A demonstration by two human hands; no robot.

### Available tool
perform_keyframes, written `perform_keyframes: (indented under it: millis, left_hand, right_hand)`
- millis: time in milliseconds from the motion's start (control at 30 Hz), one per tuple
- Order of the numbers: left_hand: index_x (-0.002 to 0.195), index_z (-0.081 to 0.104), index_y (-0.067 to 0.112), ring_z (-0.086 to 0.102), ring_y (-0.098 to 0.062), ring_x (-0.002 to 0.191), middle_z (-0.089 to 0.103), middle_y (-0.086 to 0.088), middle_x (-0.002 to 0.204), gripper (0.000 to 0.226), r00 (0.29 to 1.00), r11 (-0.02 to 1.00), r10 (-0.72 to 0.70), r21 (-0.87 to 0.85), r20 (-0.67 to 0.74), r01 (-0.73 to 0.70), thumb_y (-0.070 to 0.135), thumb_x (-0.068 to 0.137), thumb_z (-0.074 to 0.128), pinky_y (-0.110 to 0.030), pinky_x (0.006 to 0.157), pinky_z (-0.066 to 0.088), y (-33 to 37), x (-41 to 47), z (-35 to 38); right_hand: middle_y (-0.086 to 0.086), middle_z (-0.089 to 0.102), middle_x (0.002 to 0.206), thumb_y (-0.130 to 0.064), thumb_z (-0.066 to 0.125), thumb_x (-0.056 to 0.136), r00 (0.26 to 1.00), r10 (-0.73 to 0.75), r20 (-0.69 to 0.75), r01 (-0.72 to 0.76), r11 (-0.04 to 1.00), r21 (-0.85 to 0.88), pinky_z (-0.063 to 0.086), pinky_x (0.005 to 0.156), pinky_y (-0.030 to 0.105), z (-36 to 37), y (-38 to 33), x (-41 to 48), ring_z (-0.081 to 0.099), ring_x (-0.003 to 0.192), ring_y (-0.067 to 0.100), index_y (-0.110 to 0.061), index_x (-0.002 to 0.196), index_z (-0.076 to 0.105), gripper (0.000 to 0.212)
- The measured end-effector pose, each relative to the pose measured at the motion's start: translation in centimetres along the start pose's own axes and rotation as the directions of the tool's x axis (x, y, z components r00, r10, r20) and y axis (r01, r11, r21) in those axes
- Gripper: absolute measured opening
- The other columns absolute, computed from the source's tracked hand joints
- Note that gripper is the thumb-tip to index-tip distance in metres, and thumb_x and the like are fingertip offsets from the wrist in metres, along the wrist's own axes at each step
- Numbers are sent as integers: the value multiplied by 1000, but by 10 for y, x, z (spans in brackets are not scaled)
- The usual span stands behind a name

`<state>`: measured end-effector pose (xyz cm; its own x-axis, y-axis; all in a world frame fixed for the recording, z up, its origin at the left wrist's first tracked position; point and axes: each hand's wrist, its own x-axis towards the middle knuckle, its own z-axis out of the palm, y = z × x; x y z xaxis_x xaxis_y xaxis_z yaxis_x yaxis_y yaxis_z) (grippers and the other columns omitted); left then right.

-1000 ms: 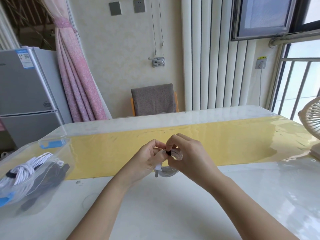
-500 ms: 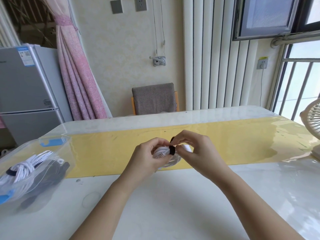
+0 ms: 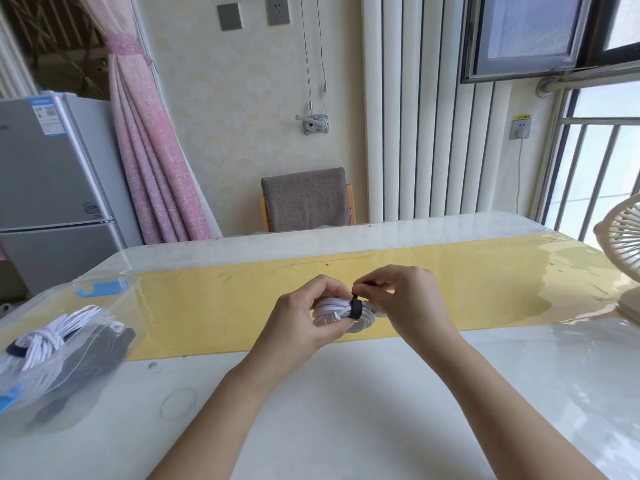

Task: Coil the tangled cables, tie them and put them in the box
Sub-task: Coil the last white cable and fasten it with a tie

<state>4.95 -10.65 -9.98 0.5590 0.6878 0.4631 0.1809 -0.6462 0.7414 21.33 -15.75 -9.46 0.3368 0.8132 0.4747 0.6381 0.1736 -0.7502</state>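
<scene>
A coiled white cable [image 3: 330, 309] is held above the yellow table strip, with a black tie strap [image 3: 355, 309] wrapped around its middle. My left hand [image 3: 301, 317] grips the coil's left side. My right hand [image 3: 405, 299] pinches the strap's free end at the top of the coil. At the far left stands a clear plastic box [image 3: 69, 344] with blue clips; inside it lie a tied white cable bundle [image 3: 45, 337] and a dark cable bundle [image 3: 100, 351].
The white table [image 3: 329, 410] has a yellow strip [image 3: 214, 306] across its middle. A cream desk fan [image 3: 623, 258] stands at the right edge. A grey chair [image 3: 306, 199] sits behind the table, a fridge [image 3: 52, 188] at the left.
Both hands have lifted the coil slightly and turned it. The black strap now wraps the coil's middle, and my right hand has moved up to pinch the strap's end.
</scene>
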Motion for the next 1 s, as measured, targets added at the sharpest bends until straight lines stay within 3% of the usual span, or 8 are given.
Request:
perform_keyframes:
  millis: [100,233,433,667,867,1000]
  left_hand:
    - [83,60,27,62,-7,77,65,11,82,24,1000,1000,-8,1,-2,8,15,73,78,-14,68,46,1,-1,0]
    - [80,60,28,61,-6,73,66,11,77,23,999,999,-49,-18,-8,49,20,74,80,-18,64,47,0,0,-2]
    - [79,62,23,58,-1,66,66,14,73,19,996,996,-90,15,-16,90,20,72,79,-16,57,47,2,1,-4]
    - [80,63,19,61,-6,64,68,8,74,16,991,992,-123,14,-53,124,15,74,77,-18,49,44,-1,3,-6]
    - [81,65,18,68,-12,73,71,4,76,15,984,988,-152,-30,-91,150,17,73,78,-27,65,55,-3,4,-7]
    - [86,65,21,65,-9,66,72,4,76,17,974,979,-203,-57,-98,198,20,74,78,-24,53,49,-4,2,-6]
  right_hand:
    - [-2,69,78,-17,71,82,995,-92,-25,86,981,-172,44,63,17,1,0,0,63,73,11,-15,78,76,7]
    - [-1,69,78,-16,67,85,974,-212,-76,189,954,-232,46,65,28,5,1,-1,63,71,18,-14,80,73,8]
    - [-4,70,78,-19,68,85,967,-241,-80,220,954,-205,47,67,27,7,-1,-3,65,73,14,-14,81,71,8]
    - [-7,72,75,-21,68,85,960,-277,-49,264,947,-181,46,67,23,11,-2,-7,66,73,10,-16,80,71,8]
    - [-9,70,68,-25,64,79,917,-394,-53,375,901,-217,44,60,25,13,-3,-8,63,60,10,-17,75,72,12]
    - [-10,69,66,-25,65,78,897,-440,-32,415,867,-277,43,58,22,16,-2,-8,60,57,9,-19,74,73,11]
